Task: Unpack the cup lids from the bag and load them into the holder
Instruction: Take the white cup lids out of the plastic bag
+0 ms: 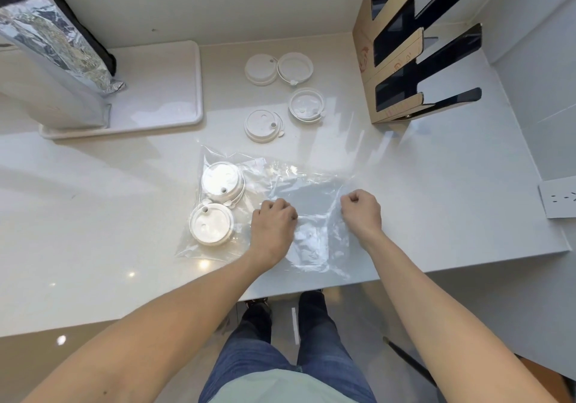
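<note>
Gripping the film: the clear bag [299,203] is pinched near its open side by the left hand [272,226] and the right hand [361,212], fingers of both curled tight into fists on the plastic.
Step in hand: the mouth is judged to be in the course of being parted; the film is best drawn apart low and evenly, so that the lids inside are not flung out.
Counter edge: the counter [93,231] ends just below the bag's near border; film pulled toward the body could slip over it.
Lids in bag: two white lids [223,181] [212,223] lie at the closed left end, side by side.
Lids unpacked: four lids [263,125] rest loose beyond the bag.
Holder: the slotted holder [402,60] stands far right; no lid can be seen in it.
Open room: bare counter is left between loose lids and holder; a tray [174,91] bounds the far left.
</note>
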